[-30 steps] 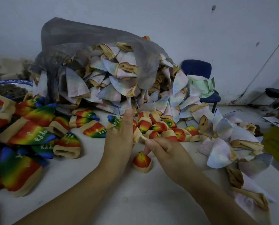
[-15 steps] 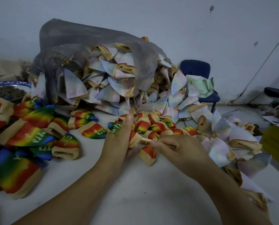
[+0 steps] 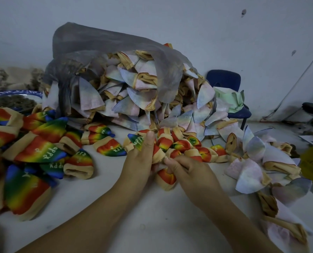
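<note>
Fingers of left hand [image 3: 140, 157] and right hand [image 3: 190, 170] clamp a rainbow-printed, tan-cuffed knit sock [image 3: 136, 142] between them. Likely the cuff-turning step; next calls for a steady outward pull.

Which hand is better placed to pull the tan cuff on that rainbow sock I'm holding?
The right, probably. The right hand pinches the tan cuff with its fingers, while the left hand grips the rainbow sock itself and steadies it.

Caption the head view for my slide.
The left hand and right hand hold a rainbow sock over the white table, beside a grey bag spilling pale socks.
</note>
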A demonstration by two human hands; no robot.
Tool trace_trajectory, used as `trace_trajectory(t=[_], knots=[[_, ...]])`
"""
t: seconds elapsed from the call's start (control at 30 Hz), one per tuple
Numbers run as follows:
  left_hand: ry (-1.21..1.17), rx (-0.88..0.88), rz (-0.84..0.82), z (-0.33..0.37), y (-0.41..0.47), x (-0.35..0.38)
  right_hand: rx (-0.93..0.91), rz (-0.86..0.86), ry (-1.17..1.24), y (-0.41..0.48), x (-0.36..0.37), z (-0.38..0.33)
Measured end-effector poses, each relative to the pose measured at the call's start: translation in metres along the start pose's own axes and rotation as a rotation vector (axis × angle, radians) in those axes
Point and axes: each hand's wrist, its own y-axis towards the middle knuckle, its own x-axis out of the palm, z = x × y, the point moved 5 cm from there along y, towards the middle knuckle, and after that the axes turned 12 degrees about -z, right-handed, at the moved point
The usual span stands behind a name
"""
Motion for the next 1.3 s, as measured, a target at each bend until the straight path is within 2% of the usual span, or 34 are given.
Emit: trace_trajectory(t=[0.1, 0.27, 0.47, 0.6, 0.7, 0.9, 1.07, 1.17, 1.3], knots=[[-0.08, 0.024, -0.058, -0.003, 0.001, 0.003, 0.025, 0.014, -0.047, 0.004, -0.009, 0.008], [-0.161, -0.011, -0.022, -0.007, 0.003, 0.0, -0.003, 0.006, -0.155, 0.004, -0.02, 0.022], [0.013, -0.081, 0.029, -0.009, 0.003, 0.0, -0.029, 0.158, -0.255, 0.004, -0.031, 0.019], [0.089, -0.127, 0.0, -0.013, 0.003, 0.001, 0.001, 0.147, -0.31, 0.003, -0.036, 0.02], [0.07, -0.134, 0.002, -0.013, 0.004, 0.0, 0.023, 0.116, -0.254, 0.003, -0.034, 0.022], [-0.126, -0.095, -0.041, -0.017, 0.007, 0.0, 0.056, 0.002, -0.221, 0.004, -0.03, 0.023], [-0.407, -0.06, -0.002, -0.018, 0.011, -0.002, 0.015, 0.03, -0.279, 0.004, -0.032, 0.024], [-0.595, -0.042, -0.046, -0.015, 0.012, 0.001, 0.027, 0.074, -0.296, 0.003, -0.036, 0.024], [-0.642, -0.09, -0.113, -0.016, 0.01, 0.007, 0.051, 0.094, -0.34, 0.0, -0.035, 0.018]])
